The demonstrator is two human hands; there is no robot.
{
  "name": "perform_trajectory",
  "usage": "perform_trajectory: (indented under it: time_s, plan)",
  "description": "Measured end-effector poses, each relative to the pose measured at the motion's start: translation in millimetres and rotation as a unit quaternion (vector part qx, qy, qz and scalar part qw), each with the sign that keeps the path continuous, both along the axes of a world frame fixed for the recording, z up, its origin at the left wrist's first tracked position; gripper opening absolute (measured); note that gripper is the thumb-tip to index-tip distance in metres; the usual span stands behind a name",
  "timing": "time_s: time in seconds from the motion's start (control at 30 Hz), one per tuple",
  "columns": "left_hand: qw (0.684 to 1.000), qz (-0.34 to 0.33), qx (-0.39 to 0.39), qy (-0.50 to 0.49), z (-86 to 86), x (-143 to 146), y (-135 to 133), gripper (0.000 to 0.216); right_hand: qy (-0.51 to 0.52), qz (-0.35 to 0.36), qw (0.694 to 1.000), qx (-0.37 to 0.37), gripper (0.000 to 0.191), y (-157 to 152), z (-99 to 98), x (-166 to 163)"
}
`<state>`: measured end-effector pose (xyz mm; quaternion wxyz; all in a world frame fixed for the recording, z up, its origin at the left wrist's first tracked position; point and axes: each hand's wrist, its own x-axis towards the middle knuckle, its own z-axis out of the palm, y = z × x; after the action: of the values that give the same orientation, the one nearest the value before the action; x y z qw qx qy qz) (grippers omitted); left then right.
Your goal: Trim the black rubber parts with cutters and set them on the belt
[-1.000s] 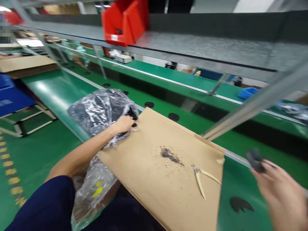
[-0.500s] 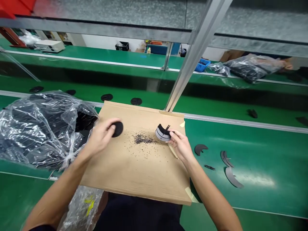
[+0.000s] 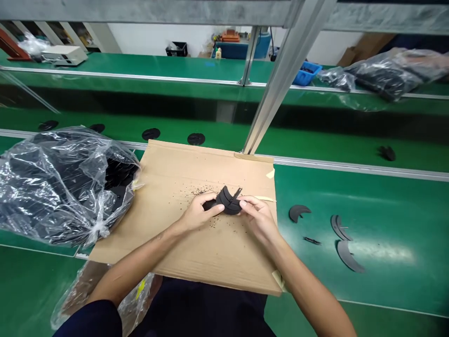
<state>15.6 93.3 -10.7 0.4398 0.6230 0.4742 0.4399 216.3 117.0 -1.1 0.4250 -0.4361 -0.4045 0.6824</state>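
Observation:
Both my hands meet over the middle of a cardboard sheet (image 3: 182, 243) lying on the green bench. My left hand (image 3: 198, 213) pinches a round black plastic part (image 3: 226, 202) from the left. My right hand (image 3: 257, 217) grips the same black part from the right, fingers closed on it. The part looks like a stack of curved black pieces with a small stem sticking up. Fine black crumbs (image 3: 201, 191) lie on the cardboard just behind my hands. A clear plastic bag (image 3: 59, 182) full of black parts sits at the left edge of the cardboard.
Loose black curved scraps (image 3: 338, 227) lie on the green surface (image 3: 386, 281) to the right. Black discs (image 3: 195, 138) rest on the belt behind the cardboard. A slanted metal post (image 3: 277, 79) rises behind. Another bag of parts (image 3: 382, 75) lies at the far right.
My left hand took a black disc out of the bag and carried it right to meet the part in my right hand. The view swung right and then steadied.

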Motion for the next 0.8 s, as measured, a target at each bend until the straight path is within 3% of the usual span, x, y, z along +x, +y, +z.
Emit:
perform_trajectory:
  time_s: [0.1, 0.2, 0.3, 0.37, 0.5, 0.67, 0.8]
  plan:
    - [1.0, -0.01, 0.02, -0.016, -2.0, 0.9, -2.9, 0.029, 0.005, 0.029, 0.999, -0.021, 0.033, 0.5, -1.9, 1.6]
    - [0.992, 0.047, 0.1, 0.061, -2.1, 1.7, -6.4, 0.027, -0.046, -0.012, 0.998, 0.034, 0.033, -3.0, -3.3, 1.2]
    - [0.953, 0.133, 0.217, 0.163, -3.5, 1.8, -8.6, 0.021, -0.106, -0.075, 0.984, 0.122, 0.034, -10.6, -2.0, -1.1]
    - [0.928, 0.156, 0.268, 0.206, -4.5, 1.4, -9.3, 0.019, -0.093, -0.043, 0.987, 0.126, 0.035, -16.2, 0.0, -3.3]
    - [0.909, 0.14, 0.314, 0.236, -5.2, 0.3, -10.8, 0.015, -0.039, 0.033, 0.995, 0.087, 0.036, -22.8, 3.6, -7.2]
    - [0.839, 0.131, 0.418, 0.324, -8.7, 0.1, -13.1, 0.018, -0.027, 0.033, 0.995, 0.092, 0.032, -21.0, 2.7, -7.3]
    - [0.847, 0.114, 0.406, 0.322, -10.0, 0.2, -14.2, 0.018, -0.011, 0.026, 0.996, 0.089, 0.03, -19.4, 1.3, -6.2]
